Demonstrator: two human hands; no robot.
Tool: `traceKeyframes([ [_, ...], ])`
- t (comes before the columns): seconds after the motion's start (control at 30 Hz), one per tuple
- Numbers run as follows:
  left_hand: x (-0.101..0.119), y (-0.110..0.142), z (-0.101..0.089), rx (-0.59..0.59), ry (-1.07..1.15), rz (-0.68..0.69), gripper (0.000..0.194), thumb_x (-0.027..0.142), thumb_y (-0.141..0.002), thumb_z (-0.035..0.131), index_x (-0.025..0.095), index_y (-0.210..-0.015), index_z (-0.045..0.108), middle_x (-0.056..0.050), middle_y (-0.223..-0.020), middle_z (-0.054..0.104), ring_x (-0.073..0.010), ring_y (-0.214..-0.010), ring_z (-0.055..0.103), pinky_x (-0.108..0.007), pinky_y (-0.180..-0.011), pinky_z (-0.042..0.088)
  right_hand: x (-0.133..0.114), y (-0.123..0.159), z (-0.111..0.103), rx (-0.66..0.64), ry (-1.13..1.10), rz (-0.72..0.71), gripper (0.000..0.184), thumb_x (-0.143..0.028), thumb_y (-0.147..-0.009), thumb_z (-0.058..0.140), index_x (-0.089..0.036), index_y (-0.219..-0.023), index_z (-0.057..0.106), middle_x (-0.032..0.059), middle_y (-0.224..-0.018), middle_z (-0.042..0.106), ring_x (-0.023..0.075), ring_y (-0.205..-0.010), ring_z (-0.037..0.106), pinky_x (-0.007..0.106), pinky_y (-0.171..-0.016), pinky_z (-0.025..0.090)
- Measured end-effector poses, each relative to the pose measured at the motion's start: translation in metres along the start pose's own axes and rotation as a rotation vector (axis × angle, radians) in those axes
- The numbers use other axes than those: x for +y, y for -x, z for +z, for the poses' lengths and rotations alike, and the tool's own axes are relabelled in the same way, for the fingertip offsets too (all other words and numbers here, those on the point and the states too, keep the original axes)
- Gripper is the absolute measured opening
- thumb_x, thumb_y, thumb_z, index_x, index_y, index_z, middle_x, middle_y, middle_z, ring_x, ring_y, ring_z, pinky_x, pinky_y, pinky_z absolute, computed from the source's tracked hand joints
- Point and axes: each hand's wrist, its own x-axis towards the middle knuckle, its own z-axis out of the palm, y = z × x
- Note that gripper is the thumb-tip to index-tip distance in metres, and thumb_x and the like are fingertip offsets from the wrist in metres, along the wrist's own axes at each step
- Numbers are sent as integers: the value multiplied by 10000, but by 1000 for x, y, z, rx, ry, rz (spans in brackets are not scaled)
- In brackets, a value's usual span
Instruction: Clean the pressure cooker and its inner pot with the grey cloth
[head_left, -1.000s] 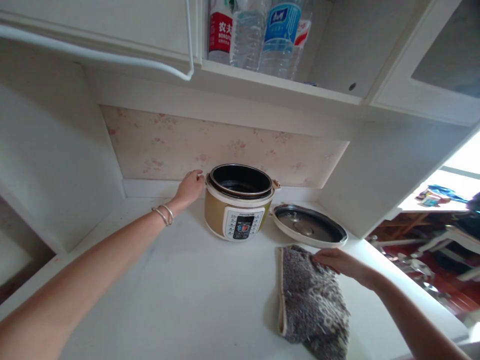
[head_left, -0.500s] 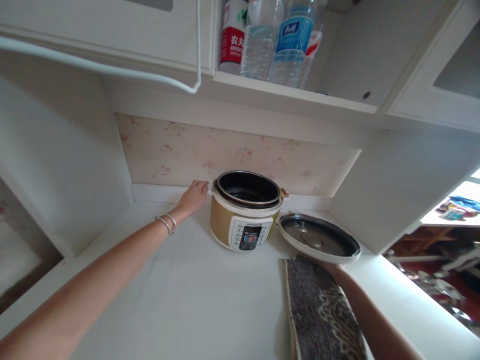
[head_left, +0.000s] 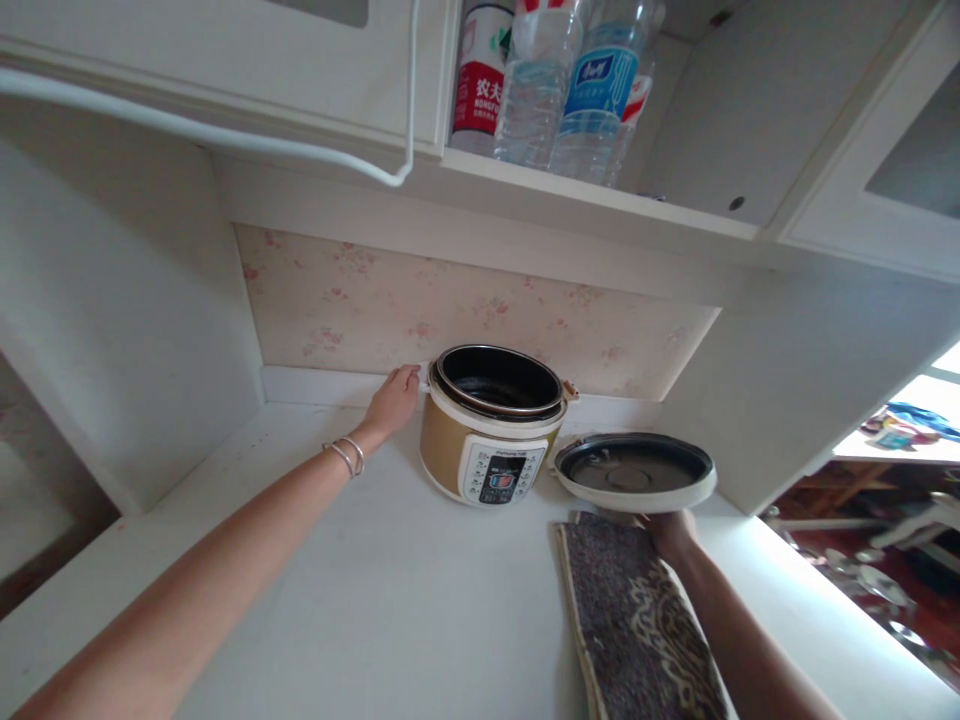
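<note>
An electric pressure cooker (head_left: 444, 440), gold with a white rim and a front control panel, stands uncovered on the white counter. Its dark inner pot (head_left: 499, 378) shows at the top. My left hand (head_left: 395, 400), with two bangles at the wrist, has its fingers closed on the cooker's left side handle. To the right of the cooker, the lid (head_left: 634, 472) is held with its dark inner side up and slightly tilted. My right hand (head_left: 673, 532) grips it from below; most of those fingers are hidden under the lid. Below the lid lies a folded brown patterned mat (head_left: 630, 610).
An open cupboard overhead holds several plastic bottles (head_left: 540, 110). A white rod (head_left: 262, 148) hangs across the upper left. Floral wallpaper (head_left: 450, 295) covers the wall behind, between side panels. Blurred metal items (head_left: 874, 580) lie beyond the counter's right edge.
My right hand has raised and tipped the lid a little, so it looks flatter and stands more apart from the mat. My left hand stays at the cooker's handle.
</note>
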Motion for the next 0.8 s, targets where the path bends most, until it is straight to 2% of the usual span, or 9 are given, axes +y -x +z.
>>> traceKeyframes([
  [0.17, 1, 3, 3, 7, 32, -36, 446, 365, -956, 257, 192, -1260, 533, -114, -1292, 571, -206, -967, 643, -373, -950, 440, -23, -3, 14, 180, -27, 44, 569, -587, -736, 412, -245, -1138, 623, 118, -855, 710, 355, -852, 653, 521, -741, 540],
  [0.27, 2, 4, 2, 10, 41, -30, 446, 365, -956, 255, 196, -1262, 532, -107, -1280, 580, -220, -1046, 617, -384, -978, 427, -35, -8, 19, 196, 3, 55, 599, -556, -791, 362, -198, -1214, 589, 145, -801, 703, 363, -827, 645, 524, -679, 539],
  [0.33, 2, 4, 1, 34, 37, 9, 442, 346, -954, 259, 184, -1243, 551, -109, -1296, 567, -221, -1162, 556, -373, -1031, 387, -42, -12, 18, 258, 22, 100, 628, -519, -844, 279, -150, -1271, 556, 183, -820, 698, 369, -854, 644, 499, -653, 539],
  [0.4, 2, 5, 0, 62, 38, 46, 438, 324, -951, 262, 169, -1222, 569, -107, -1347, 528, -207, -1265, 472, -349, -1091, 322, -52, -18, 12, 392, 73, 175, 678, -489, -882, 163, -97, -1282, 546, 228, -885, 688, 369, -856, 648, 476, -626, 530],
  [0.5, 1, 5, 1, 60, 77, 25, 440, 322, -955, 257, 184, -1247, 555, -78, -1370, 523, -190, -1289, 451, -335, -1110, 297, -72, -25, -4, 560, 167, 215, 777, -487, -897, 34, -52, -1196, 604, 288, -1038, 649, 391, -905, 633, 482, -664, 497],
  [0.63, 1, 7, 2, 55, 127, 5, 435, 332, -956, 263, 210, -1267, 542, -54, -1337, 561, -190, -1249, 494, -339, -1083, 334, -114, -27, -28, 582, 316, 15, 717, -531, -910, 126, -95, -1075, 671, 270, -1119, 632, 405, -1060, 569, 478, -835, 422],
  [0.8, 0, 8, 6, 92, 173, -11, 418, 327, -955, 278, 211, -1236, 565, -47, -1311, 581, -188, -1205, 529, -329, -1059, 361, -194, -17, -46, 583, 679, -266, 671, -574, -924, 184, -134, -1034, 678, 236, -992, 672, 363, -936, 612, 439, -781, 411],
])
